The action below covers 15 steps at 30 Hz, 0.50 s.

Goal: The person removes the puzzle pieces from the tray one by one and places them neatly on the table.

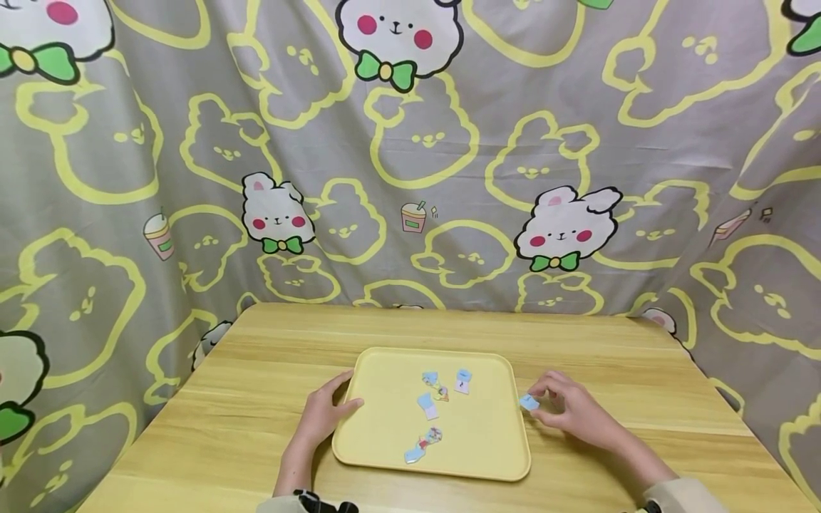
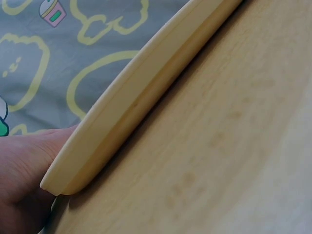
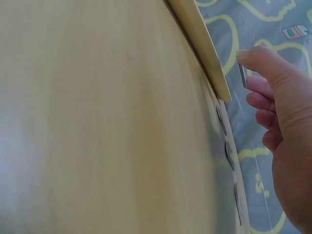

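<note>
My left hand (image 1: 323, 411) grips the left side of a yellow tray (image 1: 375, 442), its thumb over the rim; the left wrist view shows that hand (image 2: 24, 170) at the tray's corner. A light-blue puzzle piece (image 1: 529, 402) is pinched between the thumb and fingers of my right hand (image 1: 574, 412), just outside the tray's right rim. In the right wrist view the piece (image 3: 242, 70) appears edge-on, its face hidden. Several puzzle pieces lie on the tray: a joined strip (image 1: 424, 445) near the front, a blue-and-pink piece (image 1: 463, 381) and others (image 1: 427, 406) farther back.
The tray rests on a wooden table (image 1: 256, 406). Several thin, dark-edged flat things (image 3: 229, 156) lie on the tabletop beside the tray in the right wrist view. A grey patterned curtain (image 1: 436, 178) hangs behind the table and along both sides.
</note>
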Motion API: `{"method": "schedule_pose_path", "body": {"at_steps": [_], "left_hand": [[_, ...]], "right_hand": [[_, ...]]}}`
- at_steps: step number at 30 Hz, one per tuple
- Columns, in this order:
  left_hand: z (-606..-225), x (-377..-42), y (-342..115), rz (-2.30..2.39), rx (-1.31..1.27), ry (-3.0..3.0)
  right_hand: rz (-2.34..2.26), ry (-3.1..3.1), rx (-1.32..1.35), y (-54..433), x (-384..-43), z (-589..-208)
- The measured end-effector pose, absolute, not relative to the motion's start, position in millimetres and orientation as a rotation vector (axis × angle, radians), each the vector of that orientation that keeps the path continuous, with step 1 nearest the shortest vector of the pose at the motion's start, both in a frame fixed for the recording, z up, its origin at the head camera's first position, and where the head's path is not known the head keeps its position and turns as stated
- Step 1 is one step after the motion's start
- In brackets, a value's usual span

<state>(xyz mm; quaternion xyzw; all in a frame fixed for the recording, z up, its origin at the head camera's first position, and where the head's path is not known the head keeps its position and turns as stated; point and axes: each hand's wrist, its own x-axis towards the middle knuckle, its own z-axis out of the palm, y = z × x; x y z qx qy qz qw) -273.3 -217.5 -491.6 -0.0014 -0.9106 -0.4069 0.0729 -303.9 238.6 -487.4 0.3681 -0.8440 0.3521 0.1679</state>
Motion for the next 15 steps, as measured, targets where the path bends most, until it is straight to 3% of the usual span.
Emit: {"method": "schedule_pose_path", "body": {"at_steps": [15], "left_hand": [[-493.5, -274.6, -218.4, -1.225, -0.007, -2.731]], "right_hand": [[1.004, -2.416, 0.965, 271.5, -308.1, -491.5]]}}
